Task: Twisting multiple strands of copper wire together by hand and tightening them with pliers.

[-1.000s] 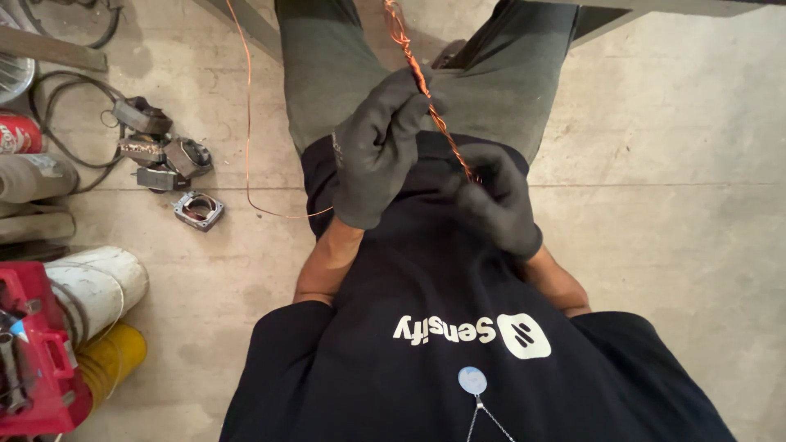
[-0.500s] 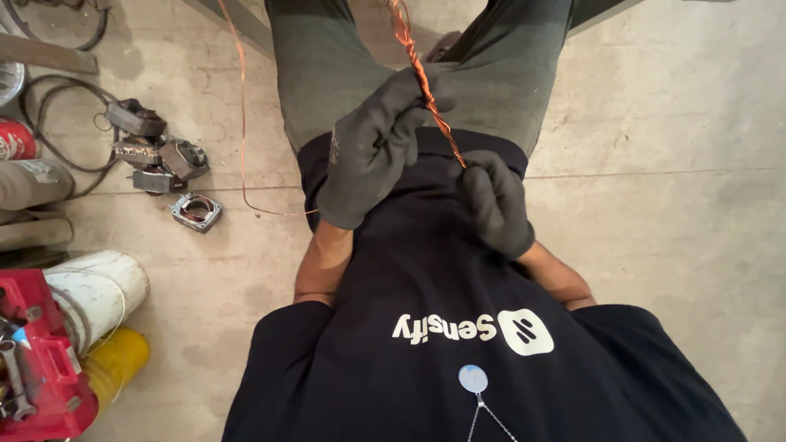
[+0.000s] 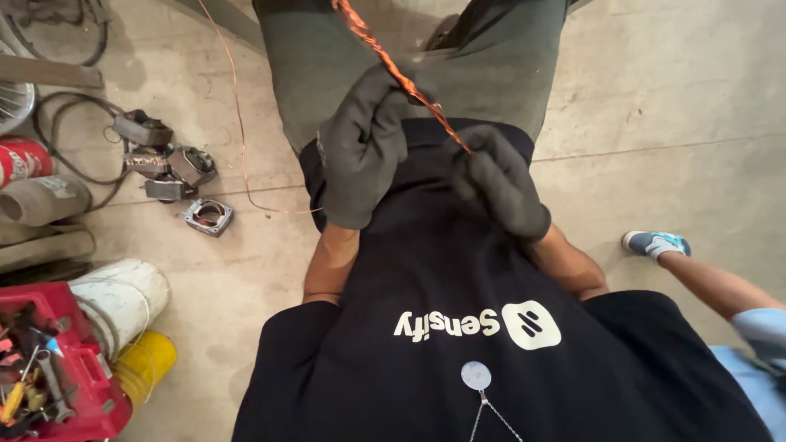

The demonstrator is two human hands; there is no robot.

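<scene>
Both my hands wear dark grey work gloves and hold a twisted bundle of copper wire (image 3: 391, 64) that runs from the top of the view down toward my chest. My left hand (image 3: 362, 146) is closed around the bundle higher up. My right hand (image 3: 501, 182) grips its lower end just in front of my black shirt. A single thin copper strand (image 3: 240, 123) trails down across the concrete floor to the left.
Metal motor parts with a black cable (image 3: 168, 168) lie on the floor at left. A red toolbox (image 3: 57, 376), a white bucket (image 3: 123, 299), a yellow container (image 3: 147, 364) and grey pipes (image 3: 41, 200) sit at lower left. Another person's leg and shoe (image 3: 655, 243) enter at right.
My left hand has slid slightly up the copper bundle while my right hand keeps its end. Another person's leg and shoe have come into view at right.
</scene>
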